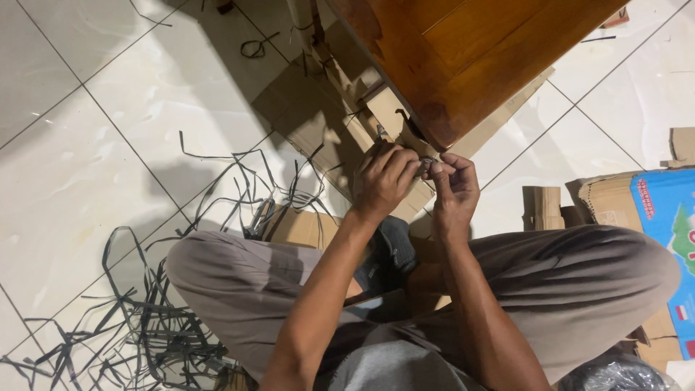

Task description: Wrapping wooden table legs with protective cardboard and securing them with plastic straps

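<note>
Crossed grey-trousered legs [579, 282] lowest in frame; left hand [386, 181] and right hand [452, 185] both curled tight, pinching a small dark strap end [427, 164] at the brown wooden panel corner [441, 123]. Risk: strap slipping free, thin grip.

Wooden panel [463, 58] close above hands

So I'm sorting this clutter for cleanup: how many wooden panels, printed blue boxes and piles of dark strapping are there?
Wooden panel: 1
Printed blue box: 1
Pile of dark strapping: 1
Total: 3
Both hands work at the panel's corner.
</note>
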